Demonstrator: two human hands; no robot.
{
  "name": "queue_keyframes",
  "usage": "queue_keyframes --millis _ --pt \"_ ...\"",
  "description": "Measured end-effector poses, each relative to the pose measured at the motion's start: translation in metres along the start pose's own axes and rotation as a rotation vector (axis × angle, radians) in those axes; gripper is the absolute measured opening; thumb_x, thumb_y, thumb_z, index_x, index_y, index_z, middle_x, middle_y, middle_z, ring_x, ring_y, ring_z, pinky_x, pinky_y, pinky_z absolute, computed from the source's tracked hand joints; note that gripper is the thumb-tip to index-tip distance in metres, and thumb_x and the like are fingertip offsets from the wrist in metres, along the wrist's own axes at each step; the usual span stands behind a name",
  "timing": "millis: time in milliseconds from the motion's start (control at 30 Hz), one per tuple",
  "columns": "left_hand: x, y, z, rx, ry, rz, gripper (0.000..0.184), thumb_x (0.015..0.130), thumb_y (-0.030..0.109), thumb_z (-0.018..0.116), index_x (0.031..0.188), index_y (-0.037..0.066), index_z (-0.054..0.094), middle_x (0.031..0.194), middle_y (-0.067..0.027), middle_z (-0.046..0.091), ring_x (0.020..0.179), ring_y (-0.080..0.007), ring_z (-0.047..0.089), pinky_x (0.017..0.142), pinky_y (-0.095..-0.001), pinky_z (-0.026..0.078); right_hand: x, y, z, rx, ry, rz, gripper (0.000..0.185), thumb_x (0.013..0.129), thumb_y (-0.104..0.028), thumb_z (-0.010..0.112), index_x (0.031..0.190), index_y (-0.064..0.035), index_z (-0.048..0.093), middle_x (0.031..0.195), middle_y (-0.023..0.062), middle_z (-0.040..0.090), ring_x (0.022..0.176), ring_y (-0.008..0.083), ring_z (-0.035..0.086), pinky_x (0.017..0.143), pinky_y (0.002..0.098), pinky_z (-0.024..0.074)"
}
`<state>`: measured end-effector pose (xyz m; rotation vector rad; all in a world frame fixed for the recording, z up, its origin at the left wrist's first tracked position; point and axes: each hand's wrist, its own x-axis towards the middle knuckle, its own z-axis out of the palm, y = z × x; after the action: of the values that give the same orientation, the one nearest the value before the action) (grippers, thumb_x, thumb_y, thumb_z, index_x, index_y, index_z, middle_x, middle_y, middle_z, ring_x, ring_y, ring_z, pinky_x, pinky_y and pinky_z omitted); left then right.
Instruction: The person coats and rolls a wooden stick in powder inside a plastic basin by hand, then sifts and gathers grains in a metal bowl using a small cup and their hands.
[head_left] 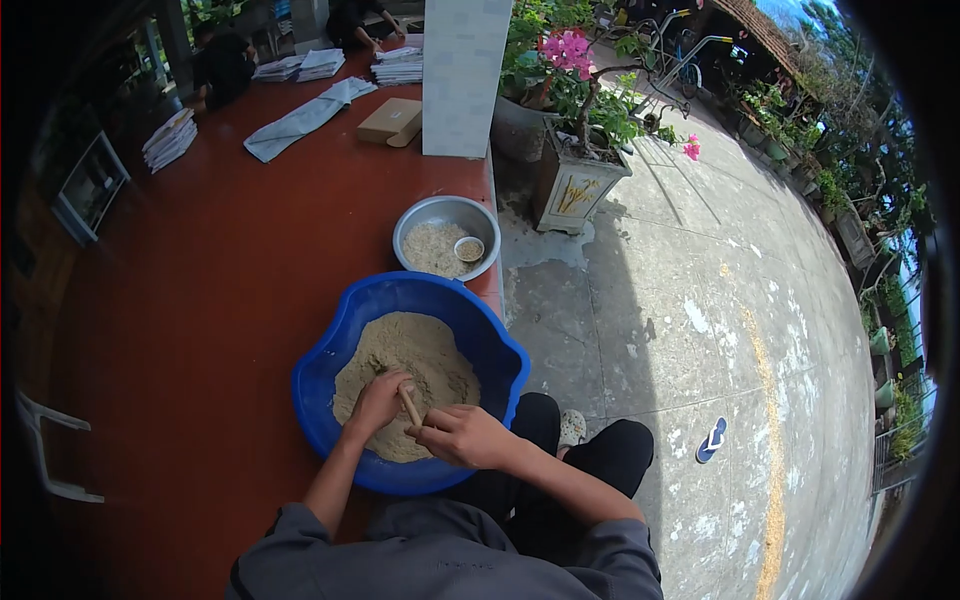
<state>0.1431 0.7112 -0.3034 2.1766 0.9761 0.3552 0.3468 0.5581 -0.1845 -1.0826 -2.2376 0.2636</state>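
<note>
Blue plastic tub [309, 402] of powder [410, 340] sits below the stick [410, 407], probably to catch what falls. Left hand [379, 398] and right hand [465, 437] pinch the stick's opposite ends, seemingly to steady it.

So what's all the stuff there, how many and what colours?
Basin: one, blue, on red floor
Powder: one heap, tan, in basin
Stick: one, light brown, over powder
Metal bowl: one, silver, beyond basin
Cup: one, silver, in metal bowl
Pillar: one, pale, beyond metal bowl
Cardboard box: one, brown, beside pillar
Cloth: one, pale, left of box
Stacks: at least four, whitish, far floor
Potted plants: several, mostly green, right of pillar
Stripe: one, yellowish, across concrete
Flip-flop: one, blue-white, on concrete
Coworkers: two, dark clothes, far end
Left hand: one, bare, on stick
Right hand: one, bare, on stick
</note>
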Motion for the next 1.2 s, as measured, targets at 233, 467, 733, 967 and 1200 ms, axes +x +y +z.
queue_keyframes --millis 233,467,733,967,1200 --pt "-0.007 0.05 0.025 -0.195 -0.148 0.266 0.032 0.105 0.015 0.071 0.133 0.002 0.073 0.136 -0.0209 0.073 0.127 -0.041 0.07 0.106 -0.0479 0.057 0.004 -0.035 -0.026 -0.057 0.154 0.125 0.027 0.092 -0.018 0.083 0.115 -0.0101 0.072 0.091 0.0069 0.061 0.081 0.027 0.069 0.071 0.0416 0.0561" --pt "0.005 0.076 0.055 -0.299 -0.212 0.34 0.03 0.104 0.017 0.074 0.129 0.001 0.074 0.135 -0.0201 0.073 0.123 -0.0412 0.072 0.105 -0.0482 0.058 -0.02 -0.074 -0.019 -0.109 0.24 0.498 0.035 0.086 -0.01 0.082 0.121 -0.011 0.077 0.093 0.0087 0.062 0.076 0.0253 0.067 0.067 0.038 0.0556" --pt "0.061 0.023 0.048 -0.028 -0.117 0.416 0.023 0.1 0.008 0.073 0.123 0.003 0.075 0.136 -0.0181 0.072 0.13 -0.0387 0.068 0.108 -0.0472 0.057 -0.037 -0.065 0.012 -0.238 0.214 0.697 0.057 0.093 -0.002 0.074 0.149 -0.0009 0.063 0.115 0.0171 0.067 0.093 0.0344 0.072 0.079 0.0441 0.06" --pt "0.044 0.01 -0.006 0.163 -0.086 0.221 0.025 0.1 0.006 0.071 0.124 0.005 0.074 0.131 -0.0137 0.074 0.122 -0.0367 0.07 0.101 -0.0497 0.059 -0.024 -0.03 0.004 -0.194 0.153 0.664 0.055 0.098 0.001 0.07 0.151 0.0019 0.059 0.119 0.0186 0.069 0.098 0.0385 0.072 0.084 0.0462 0.0593" --pt "-0.02 0.012 -0.014 0.135 -0.192 0.015 0.021 0.104 0.017 0.071 0.121 0.005 0.076 0.098 -0.0187 0.076 0.097 -0.0418 0.074 0.086 -0.0521 0.057 -0.006 -0.003 -0.006 -0.1 0.224 0.7 0.043 0.103 -0.004 0.068 0.145 0.0036 0.065 0.108 0.018 0.069 0.094 0.0373 0.071 0.082 0.046 0.0582"
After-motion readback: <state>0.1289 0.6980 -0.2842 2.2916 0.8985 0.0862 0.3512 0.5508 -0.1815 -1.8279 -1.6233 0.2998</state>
